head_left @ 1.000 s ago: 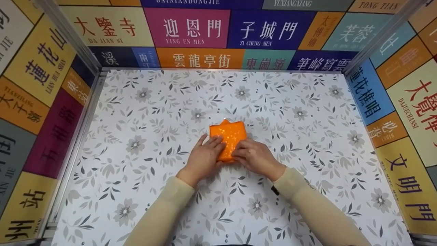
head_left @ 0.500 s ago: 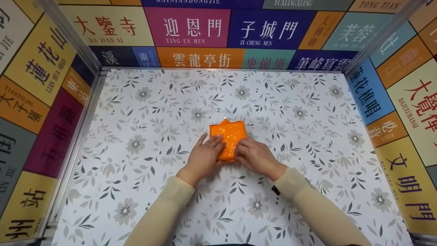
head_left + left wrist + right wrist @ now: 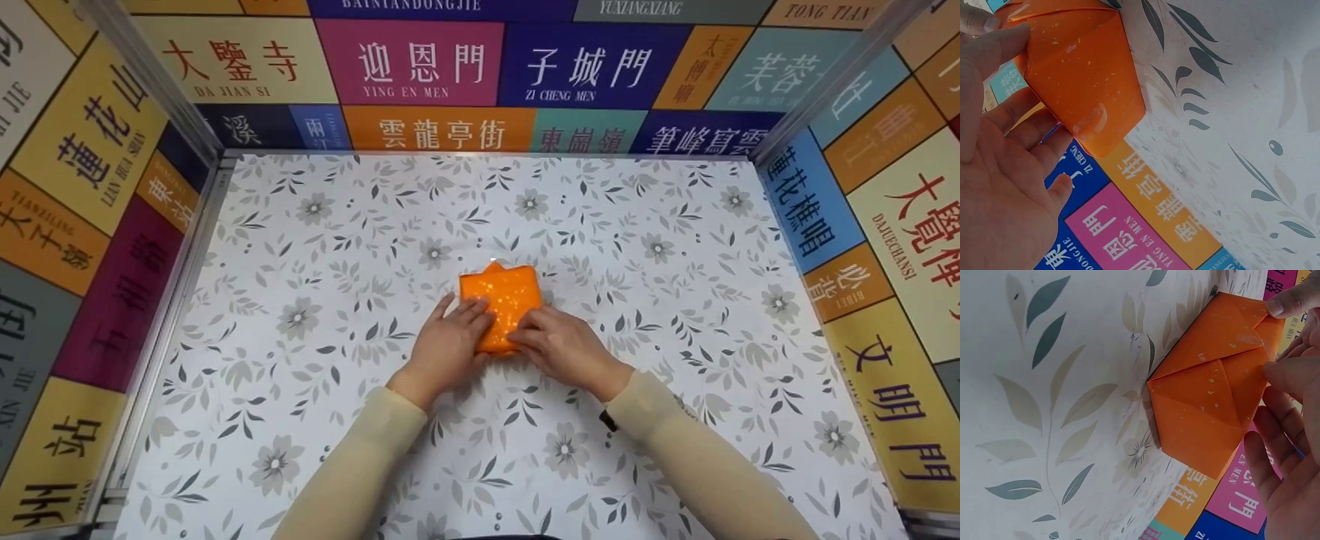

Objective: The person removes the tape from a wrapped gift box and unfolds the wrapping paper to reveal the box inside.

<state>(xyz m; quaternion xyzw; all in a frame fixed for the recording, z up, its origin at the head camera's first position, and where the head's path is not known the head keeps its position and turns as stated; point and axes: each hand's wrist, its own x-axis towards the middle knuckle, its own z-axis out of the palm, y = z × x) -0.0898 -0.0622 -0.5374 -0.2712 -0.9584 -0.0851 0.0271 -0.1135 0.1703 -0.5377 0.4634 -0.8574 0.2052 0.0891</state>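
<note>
A squarish package in gold-flecked orange paper (image 3: 504, 292) stands on the floral tabletop in the head view. Folded flaps on the near side of the orange paper (image 3: 1202, 402) show in the right wrist view; what is inside is hidden. My left hand (image 3: 448, 341) holds its left side, fingers laid over the top and thumb on the near side, as the left hand (image 3: 1013, 146) shows from the palm side. At the near right corner, my right hand (image 3: 564, 341) pinches the paper with bent fingers; in its wrist view the right hand (image 3: 1289, 416) has the thumb against the flaps.
The tabletop (image 3: 330, 247) is white with grey flowers and leaves. Colourful lettered panels (image 3: 420, 64) wall in the back, with more panels (image 3: 97, 157) on the left and others (image 3: 877, 247) on the right. Metal rails (image 3: 161, 315) run along the edges.
My right fingers have shifted slightly on the package's near right corner, their tips now a little further left along the edge. The left hand and the package stay in place.
</note>
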